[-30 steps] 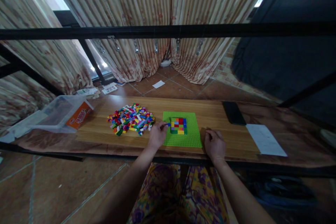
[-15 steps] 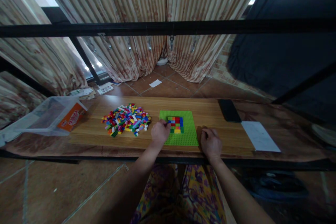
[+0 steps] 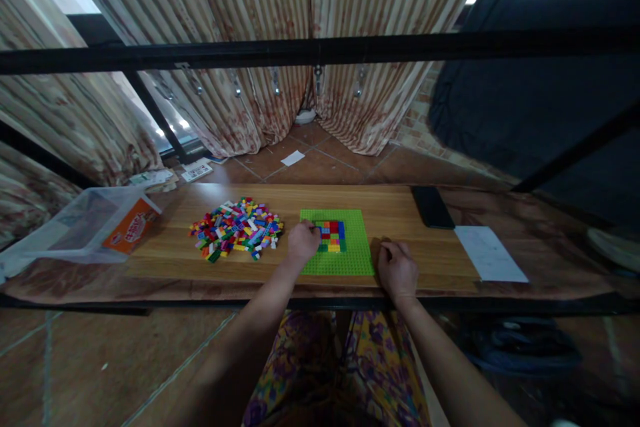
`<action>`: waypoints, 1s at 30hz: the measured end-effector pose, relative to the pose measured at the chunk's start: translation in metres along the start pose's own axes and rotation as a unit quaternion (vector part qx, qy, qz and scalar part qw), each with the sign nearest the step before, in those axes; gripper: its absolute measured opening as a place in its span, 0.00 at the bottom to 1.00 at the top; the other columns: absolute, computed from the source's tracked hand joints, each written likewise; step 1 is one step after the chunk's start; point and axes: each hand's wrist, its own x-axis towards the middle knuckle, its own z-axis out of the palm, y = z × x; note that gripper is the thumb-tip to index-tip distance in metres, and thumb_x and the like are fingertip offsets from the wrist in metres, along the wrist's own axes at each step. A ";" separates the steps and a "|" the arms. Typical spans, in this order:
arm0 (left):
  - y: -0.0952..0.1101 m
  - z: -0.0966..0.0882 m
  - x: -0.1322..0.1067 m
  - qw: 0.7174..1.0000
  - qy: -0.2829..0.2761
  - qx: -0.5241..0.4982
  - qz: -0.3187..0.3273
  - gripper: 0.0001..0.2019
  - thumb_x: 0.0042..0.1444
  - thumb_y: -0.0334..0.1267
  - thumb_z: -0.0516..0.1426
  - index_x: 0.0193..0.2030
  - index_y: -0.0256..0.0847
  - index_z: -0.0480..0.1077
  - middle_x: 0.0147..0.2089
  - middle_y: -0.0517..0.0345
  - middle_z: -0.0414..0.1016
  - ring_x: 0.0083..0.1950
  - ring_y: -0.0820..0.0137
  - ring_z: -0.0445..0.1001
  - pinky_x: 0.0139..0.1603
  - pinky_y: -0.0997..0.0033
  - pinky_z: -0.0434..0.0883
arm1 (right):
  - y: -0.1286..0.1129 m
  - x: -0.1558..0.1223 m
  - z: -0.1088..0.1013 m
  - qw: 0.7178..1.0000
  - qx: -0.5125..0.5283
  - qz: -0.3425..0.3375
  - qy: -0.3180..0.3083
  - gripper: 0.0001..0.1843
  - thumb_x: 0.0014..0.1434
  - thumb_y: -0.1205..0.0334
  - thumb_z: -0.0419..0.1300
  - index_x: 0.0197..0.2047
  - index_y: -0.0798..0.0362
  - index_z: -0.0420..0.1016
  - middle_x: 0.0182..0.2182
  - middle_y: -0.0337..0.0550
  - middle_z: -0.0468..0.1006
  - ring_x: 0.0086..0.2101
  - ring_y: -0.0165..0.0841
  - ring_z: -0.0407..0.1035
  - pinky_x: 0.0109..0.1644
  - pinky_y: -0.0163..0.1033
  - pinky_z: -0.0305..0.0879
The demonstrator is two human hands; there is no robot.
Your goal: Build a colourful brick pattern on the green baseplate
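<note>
My left hand [image 3: 303, 242] is closed at the left side of a patch of coloured toy bricks [image 3: 333, 237]. Its fingertips touch the patch's upper left corner, and whatever they pinch is hidden. The patch, with red, blue, yellow, orange and green bricks, is fixed on a green studded baseplate [image 3: 357, 260]. Just right of the baseplate, my right hand [image 3: 399, 270] rests on the wooden board with its fingers curled and nothing visible in them. To the left of my left hand lies a heap of loose toy bricks [image 3: 240, 227].
A clear plastic bin [image 3: 75, 217] with an orange label stands at the far left. On the right are a black phone [image 3: 433, 207] and a white sheet of paper [image 3: 490, 253]. The wooden board [image 3: 280, 267] lies on a brown-covered table; a dark rail [image 3: 225, 53] crosses beyond it.
The whole view has shifted slightly. My left fingertips have moved a little up along the patch's left edge, and the blue brick seen by them earlier is hard to see. My right hand stays put.
</note>
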 end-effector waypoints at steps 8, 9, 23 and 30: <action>-0.010 0.004 0.012 0.999 -0.022 -0.031 0.014 0.11 0.58 0.37 0.55 0.43 0.39 0.78 0.40 0.53 0.82 0.41 0.69 0.78 0.41 0.74 0.69 | 0.002 0.000 0.003 1.000 0.009 -0.009 0.017 0.15 0.62 0.59 0.51 0.39 0.53 0.79 0.40 0.48 0.78 0.35 0.34 0.71 0.37 0.37 0.61; -0.011 0.005 0.013 0.999 -0.022 -0.032 0.015 0.11 0.58 0.37 0.56 0.42 0.39 0.78 0.40 0.53 0.82 0.41 0.69 0.78 0.41 0.74 0.69 | 0.002 0.000 0.003 1.000 0.008 -0.012 0.017 0.15 0.62 0.59 0.51 0.39 0.53 0.79 0.41 0.48 0.78 0.35 0.34 0.71 0.38 0.37 0.61; 0.002 0.002 0.010 1.000 -0.016 0.024 -0.008 0.10 0.56 0.36 0.56 0.41 0.38 0.77 0.41 0.48 0.81 0.45 0.64 0.78 0.44 0.71 0.70 | 0.002 -0.001 0.004 1.000 0.006 -0.001 -0.004 0.15 0.63 0.59 0.50 0.41 0.51 0.79 0.42 0.47 0.77 0.35 0.33 0.70 0.36 0.37 0.61; 0.009 0.003 0.002 1.000 -0.008 0.016 -0.015 0.10 0.58 0.36 0.54 0.39 0.38 0.77 0.41 0.46 0.81 0.46 0.61 0.78 0.43 0.69 0.69 | 0.001 0.000 0.004 1.000 0.007 -0.006 -0.008 0.16 0.63 0.59 0.50 0.42 0.52 0.79 0.42 0.47 0.77 0.34 0.33 0.70 0.37 0.37 0.61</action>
